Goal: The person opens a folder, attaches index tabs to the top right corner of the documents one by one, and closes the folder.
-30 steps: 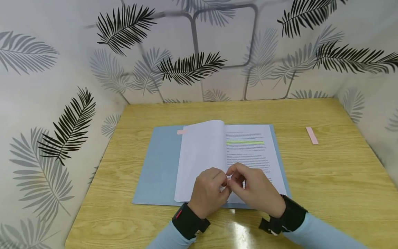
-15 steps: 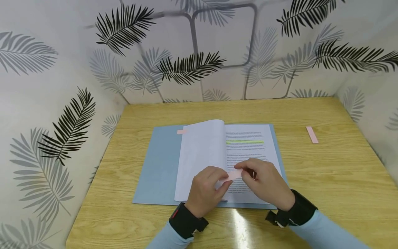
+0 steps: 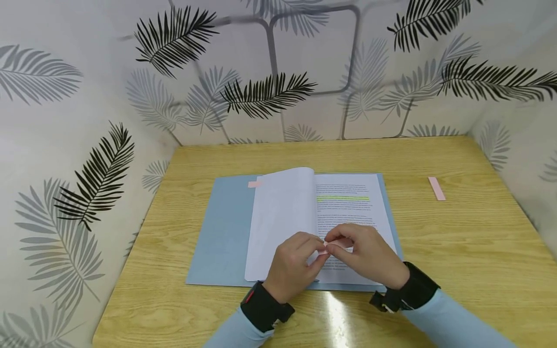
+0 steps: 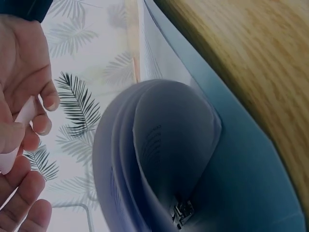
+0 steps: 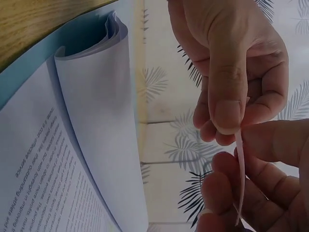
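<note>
A pink sticky tab [image 5: 241, 179] is stretched between the fingertips of both hands, over the lower part of the printed page [image 3: 348, 222]. My left hand [image 3: 292, 266] pinches one end of it. Its other end is pinched by my right hand [image 3: 370, 251], the two hands nearly touching. Beneath them lies an open blue folder [image 3: 222, 232] with its stack of pages, the turned ones [image 3: 280, 212] curling over to the left. A yellow highlighted line crosses the right page. Another pink tab [image 3: 254, 184] sticks out from the turned page's upper left edge.
A pink strip [image 3: 437, 188] lies on the wooden table [image 3: 470, 241], right of the folder. In the left wrist view a metal clip [image 4: 182, 212] shows inside the folder's curled pages. Leaf-patterned cloth [image 3: 278, 116] stands behind and beside the table.
The hands first drew apart, with the pink tab showing between them and the right hand moving rightward. Since then they have come closer together again, partly covering the tab.
</note>
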`<state>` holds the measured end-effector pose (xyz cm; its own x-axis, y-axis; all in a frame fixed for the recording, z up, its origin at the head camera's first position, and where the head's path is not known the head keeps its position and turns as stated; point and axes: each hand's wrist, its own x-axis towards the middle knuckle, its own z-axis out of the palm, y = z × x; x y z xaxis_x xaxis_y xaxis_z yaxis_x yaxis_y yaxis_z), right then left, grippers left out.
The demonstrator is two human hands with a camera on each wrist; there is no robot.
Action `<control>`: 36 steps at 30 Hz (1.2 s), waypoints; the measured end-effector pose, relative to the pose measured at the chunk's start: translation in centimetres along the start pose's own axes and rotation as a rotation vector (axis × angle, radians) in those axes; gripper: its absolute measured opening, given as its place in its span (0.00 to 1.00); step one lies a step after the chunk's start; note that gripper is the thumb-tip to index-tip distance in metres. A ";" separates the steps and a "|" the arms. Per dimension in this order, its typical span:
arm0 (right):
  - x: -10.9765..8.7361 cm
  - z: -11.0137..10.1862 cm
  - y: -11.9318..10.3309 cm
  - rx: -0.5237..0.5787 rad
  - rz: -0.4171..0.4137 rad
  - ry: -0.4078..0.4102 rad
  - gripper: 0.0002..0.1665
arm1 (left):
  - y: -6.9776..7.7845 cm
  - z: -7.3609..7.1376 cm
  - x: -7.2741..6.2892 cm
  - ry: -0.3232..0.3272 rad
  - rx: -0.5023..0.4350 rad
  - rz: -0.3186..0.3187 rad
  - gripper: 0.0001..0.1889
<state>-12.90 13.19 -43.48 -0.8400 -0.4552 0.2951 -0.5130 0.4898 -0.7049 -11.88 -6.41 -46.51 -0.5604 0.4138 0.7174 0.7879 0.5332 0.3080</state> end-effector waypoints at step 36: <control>7.5 -7.9 15.5 -0.039 0.728 0.093 0.22 | -0.3 2.4 -2.0 -0.854 0.270 -0.153 0.34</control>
<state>-28.51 23.23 -47.11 -0.9810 0.0599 -0.1843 0.1763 0.6710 -0.7202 -11.59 -5.57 -49.52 -0.7368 0.6734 -0.0600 0.6634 0.7373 0.1274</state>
